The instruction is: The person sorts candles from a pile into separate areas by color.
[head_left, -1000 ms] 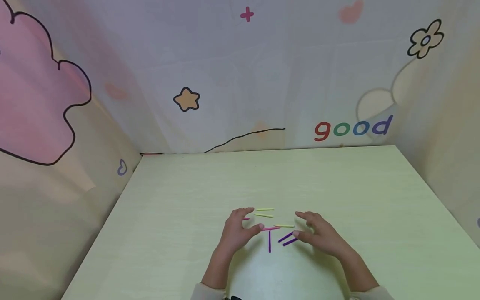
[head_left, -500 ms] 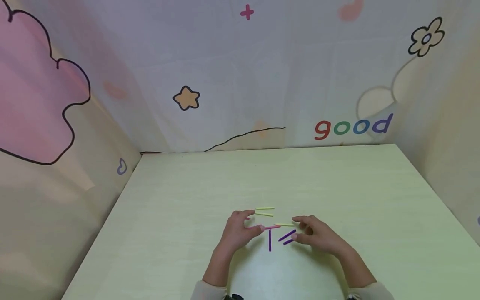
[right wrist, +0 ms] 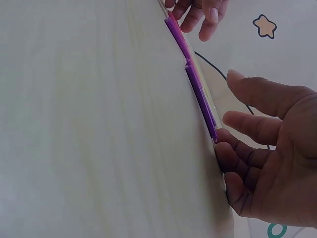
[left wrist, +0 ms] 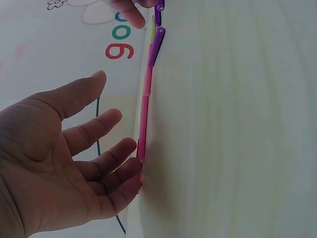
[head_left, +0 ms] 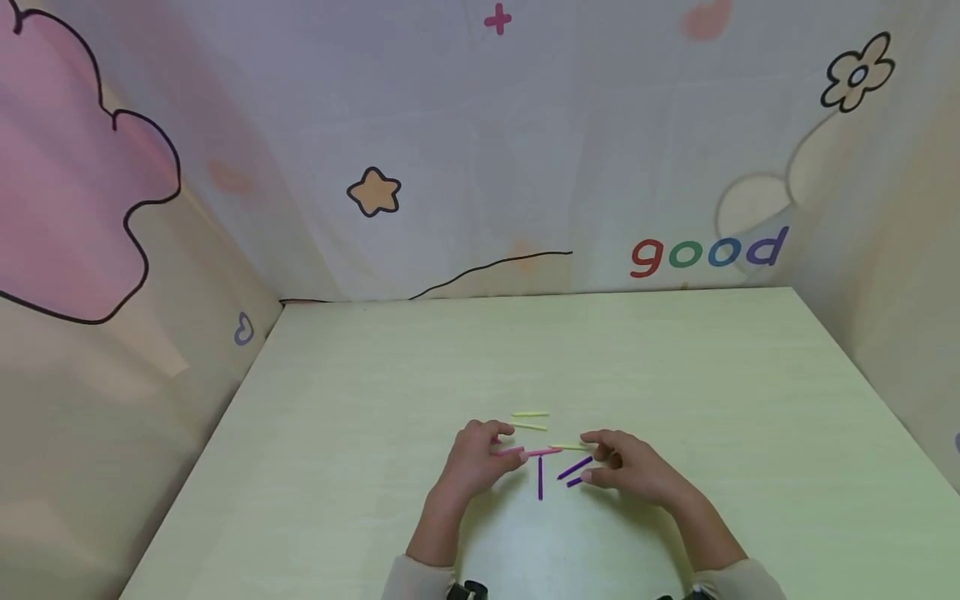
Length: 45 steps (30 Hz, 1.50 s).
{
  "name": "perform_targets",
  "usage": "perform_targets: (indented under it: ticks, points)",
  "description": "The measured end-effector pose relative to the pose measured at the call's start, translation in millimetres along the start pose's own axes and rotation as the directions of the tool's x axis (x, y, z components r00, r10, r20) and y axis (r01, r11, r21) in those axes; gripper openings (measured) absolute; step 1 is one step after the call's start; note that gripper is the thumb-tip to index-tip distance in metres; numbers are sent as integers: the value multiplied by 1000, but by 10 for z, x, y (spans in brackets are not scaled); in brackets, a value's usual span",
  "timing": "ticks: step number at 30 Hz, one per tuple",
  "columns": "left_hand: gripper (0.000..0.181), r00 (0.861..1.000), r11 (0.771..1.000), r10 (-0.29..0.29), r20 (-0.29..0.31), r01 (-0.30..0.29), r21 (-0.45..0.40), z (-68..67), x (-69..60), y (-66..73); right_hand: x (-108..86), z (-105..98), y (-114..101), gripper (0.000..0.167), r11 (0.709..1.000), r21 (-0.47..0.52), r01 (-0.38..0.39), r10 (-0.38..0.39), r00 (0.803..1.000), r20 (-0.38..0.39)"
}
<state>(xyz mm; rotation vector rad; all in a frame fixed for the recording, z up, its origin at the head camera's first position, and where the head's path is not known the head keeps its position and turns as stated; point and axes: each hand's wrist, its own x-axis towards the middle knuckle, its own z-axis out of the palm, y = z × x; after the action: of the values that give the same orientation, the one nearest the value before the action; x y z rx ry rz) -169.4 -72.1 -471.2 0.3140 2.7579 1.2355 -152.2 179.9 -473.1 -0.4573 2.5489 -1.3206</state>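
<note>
Short thin sticks in yellow, pink and purple lie on the table between my hands. In the head view, my left hand (head_left: 477, 460) hovers over the left pink stick (head_left: 510, 451), thumb and fingers apart. Another pink stick (head_left: 543, 452) lies just right of the thumb, with an upright-pointing purple stick (head_left: 540, 479) below it. My right hand (head_left: 636, 471) is beside two slanted purple sticks, its thumb over the end of the lower purple stick (head_left: 574, 482). Both wrist views show the fingers loosely bent, with nothing between thumb and fingers. Whether any fingertip touches a stick is unclear.
Two yellow sticks (head_left: 530, 414) lie farther back, and a third yellow stick (head_left: 567, 447) reaches toward the right fingertips. The pale table (head_left: 337, 400) extends around the sticks. A printed cloth (head_left: 465, 125) hangs behind and at both sides.
My right hand has shifted slightly left and its fingers have bent more, uncovering the end of the upper purple stick. My left hand has barely moved. The sticks seem to lie as before.
</note>
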Motion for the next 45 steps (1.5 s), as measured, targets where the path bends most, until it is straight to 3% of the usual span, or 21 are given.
perform_targets:
  ticks: [6,13,21,28,36,40,45]
  points:
    - [21,999,1000,-15,37,16,-24,-2,12,25,8,15,32,41,999,-3,35,-35,999,5]
    - [14,995,1000,-28,98,29,-8,21,47,9,15,26,37,33,998,-26,50,-50,998,29]
    - [12,995,1000,-1,104,-2,21,-27,61,-13,25,25,46,30,998,-55,41,-40,999,23]
    - [15,994,1000,-6,109,6,1,-67,74,-50,44,11,39,22,999,-50,4,-3,1000,18]
    - [15,996,1000,4,91,-2,-26,-110,71,-94,73,36,0,14,993,-111,-45,46,999,1]
    - [16,997,999,-16,82,19,-38,-123,73,-108,69,47,-11,14,989,-129,-78,77,997,-10]
    - [17,996,997,-49,80,53,-50,-136,85,-120,66,45,0,15,987,-150,-56,54,998,-20]
